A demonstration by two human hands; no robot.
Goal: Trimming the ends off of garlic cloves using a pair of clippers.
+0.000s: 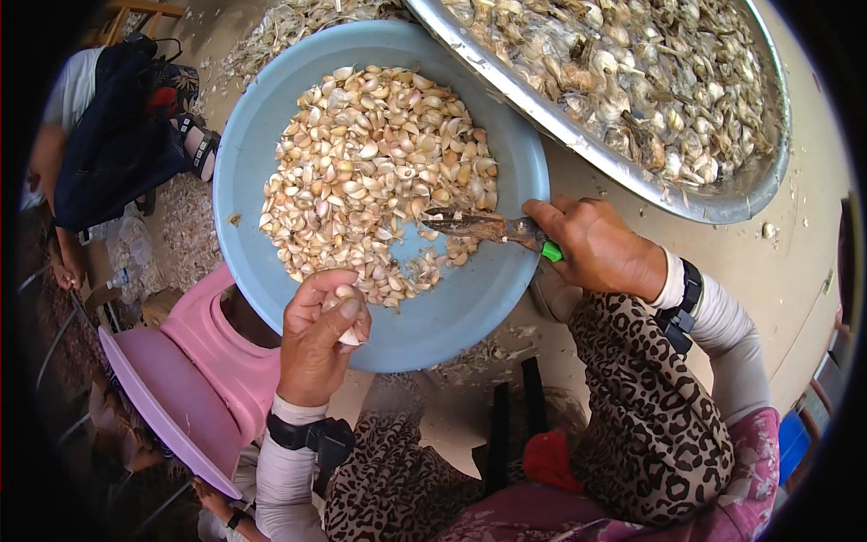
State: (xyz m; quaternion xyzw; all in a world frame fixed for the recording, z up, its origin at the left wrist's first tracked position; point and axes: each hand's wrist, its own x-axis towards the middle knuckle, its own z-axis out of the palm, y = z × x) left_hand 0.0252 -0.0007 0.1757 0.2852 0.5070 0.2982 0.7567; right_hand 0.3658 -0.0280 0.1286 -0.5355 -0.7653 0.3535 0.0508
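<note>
My left hand (318,334) is closed around a few pale garlic cloves (347,316), over the near-left rim of a wide blue basin (506,298). Inside the basin lies a broad heap of separated garlic cloves (361,172), with bits of blue bottom showing through near its lower edge. Over the basin's right rim, my right hand (601,244) grips dirty, dark-bladed shears (470,226) with a bright green handle end. Their tips point left above the cloves. Most of the handle is hidden in my palm.
A large metal basin (578,144) full of unpeeled garlic stands at the upper right. Left of me are a pink plastic chair (230,334) and a purple tub (172,388). Other people (117,135) sit along the left. Garlic skins (190,226) litter the floor.
</note>
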